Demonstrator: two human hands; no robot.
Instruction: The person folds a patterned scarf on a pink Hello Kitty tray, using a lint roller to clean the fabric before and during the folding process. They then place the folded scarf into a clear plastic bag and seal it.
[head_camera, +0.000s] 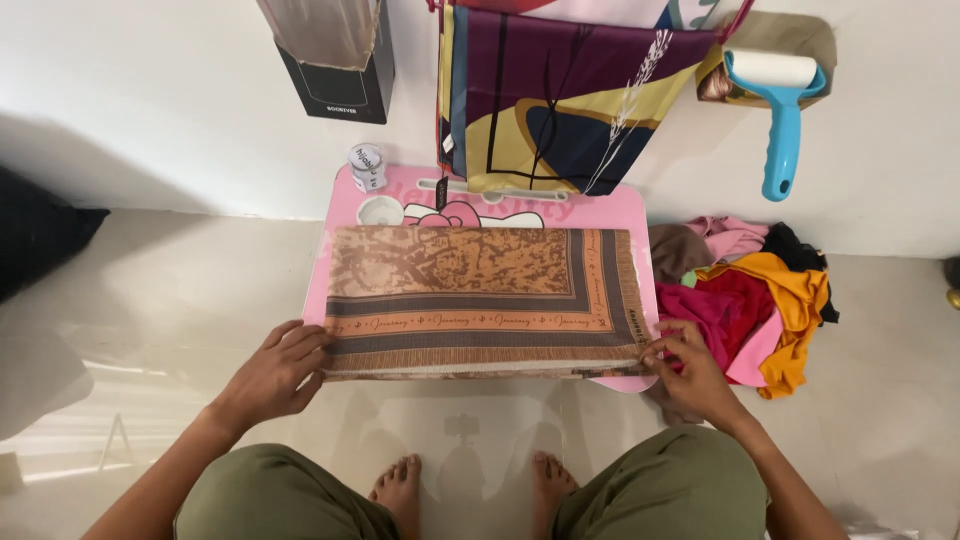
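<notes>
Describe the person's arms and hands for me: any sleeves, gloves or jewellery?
Both forearms are bare, with no sleeves reaching into view. The left hand and right hand wear no gloves, and no rings, watch or bracelets are visible. The only clothing in view is olive-green trousers over the knees.
</notes>
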